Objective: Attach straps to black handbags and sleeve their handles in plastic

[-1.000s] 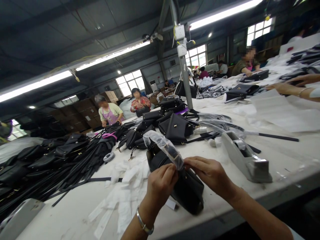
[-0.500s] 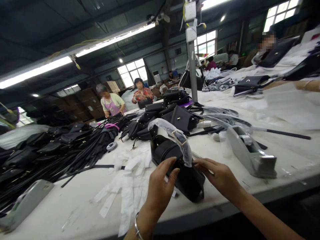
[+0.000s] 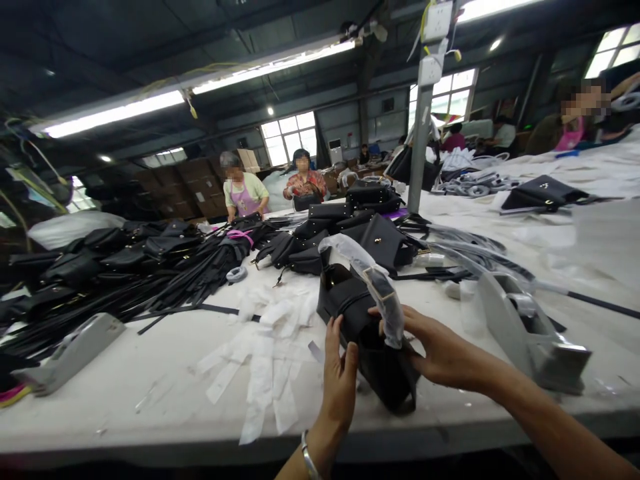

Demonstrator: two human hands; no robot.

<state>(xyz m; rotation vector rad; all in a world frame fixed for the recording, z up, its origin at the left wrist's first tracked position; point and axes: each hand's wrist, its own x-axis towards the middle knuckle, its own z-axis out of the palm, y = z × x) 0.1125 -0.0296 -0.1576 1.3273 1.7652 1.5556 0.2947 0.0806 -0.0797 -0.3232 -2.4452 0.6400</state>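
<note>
Low strips (image 3: 267, 353) leave passage left of the bag (image 3: 356, 315); a dispenser (image 3: 509, 340) obstructs rightward.

The white table (image 3: 170, 380) bears black bags (image 3: 347, 301), black straps (image 3: 200, 287), white strips (image 3: 263, 387) and tape dispensers (image 3: 557, 363).

The bag (image 3: 376, 365) is black, the strips (image 3: 261, 390) white.
</note>
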